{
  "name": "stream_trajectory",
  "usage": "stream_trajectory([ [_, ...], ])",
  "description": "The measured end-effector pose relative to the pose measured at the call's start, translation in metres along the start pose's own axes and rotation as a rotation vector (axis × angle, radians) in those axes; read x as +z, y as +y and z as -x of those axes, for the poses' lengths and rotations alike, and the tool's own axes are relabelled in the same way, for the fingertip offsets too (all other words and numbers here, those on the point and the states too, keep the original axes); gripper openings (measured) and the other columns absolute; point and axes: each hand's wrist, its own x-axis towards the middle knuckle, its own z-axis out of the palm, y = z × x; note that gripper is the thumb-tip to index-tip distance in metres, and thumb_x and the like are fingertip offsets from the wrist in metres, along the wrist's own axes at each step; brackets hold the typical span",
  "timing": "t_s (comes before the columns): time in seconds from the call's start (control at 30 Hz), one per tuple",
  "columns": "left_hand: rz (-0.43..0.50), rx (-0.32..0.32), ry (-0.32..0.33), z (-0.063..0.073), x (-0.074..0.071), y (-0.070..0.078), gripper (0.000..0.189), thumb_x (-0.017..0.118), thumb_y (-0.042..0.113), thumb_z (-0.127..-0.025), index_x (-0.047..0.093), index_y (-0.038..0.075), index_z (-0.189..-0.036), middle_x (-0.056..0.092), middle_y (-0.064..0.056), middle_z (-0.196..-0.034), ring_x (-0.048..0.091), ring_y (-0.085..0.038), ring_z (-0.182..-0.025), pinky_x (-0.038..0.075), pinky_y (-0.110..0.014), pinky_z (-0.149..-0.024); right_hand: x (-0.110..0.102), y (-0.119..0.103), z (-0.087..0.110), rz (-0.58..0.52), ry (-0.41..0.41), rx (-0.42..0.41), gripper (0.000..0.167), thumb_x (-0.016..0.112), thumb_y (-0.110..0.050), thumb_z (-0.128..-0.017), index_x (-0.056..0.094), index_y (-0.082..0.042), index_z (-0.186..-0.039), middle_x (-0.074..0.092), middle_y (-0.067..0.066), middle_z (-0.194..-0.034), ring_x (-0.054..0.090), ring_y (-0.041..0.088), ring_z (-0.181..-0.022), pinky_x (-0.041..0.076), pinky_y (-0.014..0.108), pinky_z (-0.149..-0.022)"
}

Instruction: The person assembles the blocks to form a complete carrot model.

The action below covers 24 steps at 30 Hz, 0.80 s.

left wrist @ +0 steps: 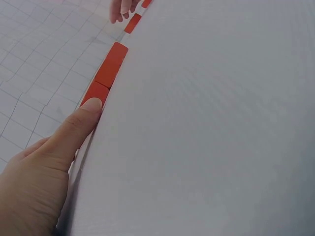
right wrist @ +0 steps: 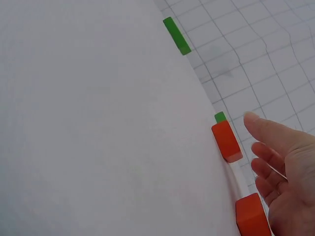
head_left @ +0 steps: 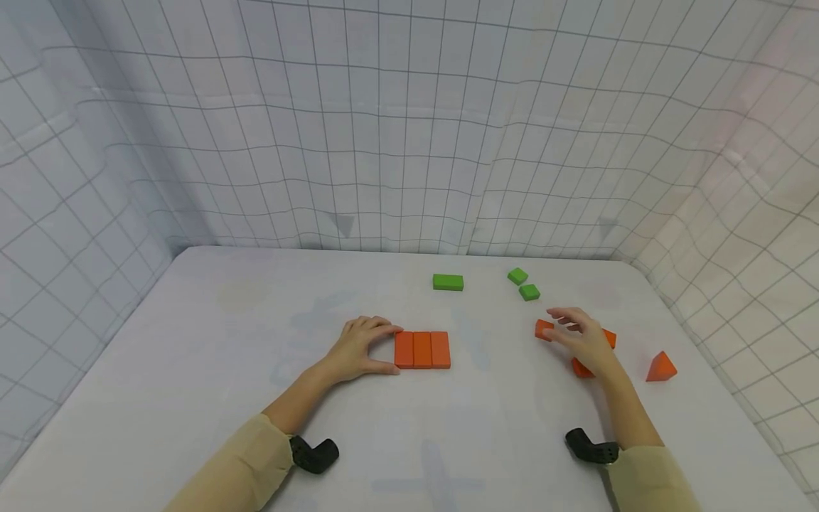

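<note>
Three orange blocks (head_left: 422, 350) lie side by side on the white table, forming one flat row. My left hand (head_left: 358, 348) pinches the leftmost block, index fingertip at its far end and thumb at its near end. The left wrist view shows that thumb (left wrist: 92, 105) against the orange block (left wrist: 96, 92). Over on the right, my right hand (head_left: 581, 341) is held above the table with fingers loosely bent and nothing between them. A small orange block (head_left: 544, 329) lies just by its fingertips. In the right wrist view a gap separates the thumb from the orange block (right wrist: 227, 141).
Beneath and beside the right hand are more orange blocks (head_left: 609, 338), partly covered. An orange triangular block (head_left: 662, 367) stands farther right. Toward the back lie a long green block (head_left: 448, 282) and two small green blocks (head_left: 529, 292). White grid-patterned cloth (head_left: 409, 142) encloses the table.
</note>
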Motion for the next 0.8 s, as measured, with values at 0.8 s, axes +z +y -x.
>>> stream_trajectory([
  [0.8, 0.0, -0.021, -0.022, 0.0, -0.001, 0.002, 0.064, 0.076, 0.046, -0.067, 0.058, 0.02, -0.122, 0.053, -0.003, -0.117, 0.043, -0.025, -0.11, 0.026, -0.05, -0.096, -0.005, 0.031, -0.001, 0.154, -0.103, 0.124, 0.041, 0.068, -0.024, -0.083, 0.059, -0.001, -0.116, 0.056, 0.016, -0.11, 0.049, 0.028, -0.101, 0.04, 0.038, -0.086],
])
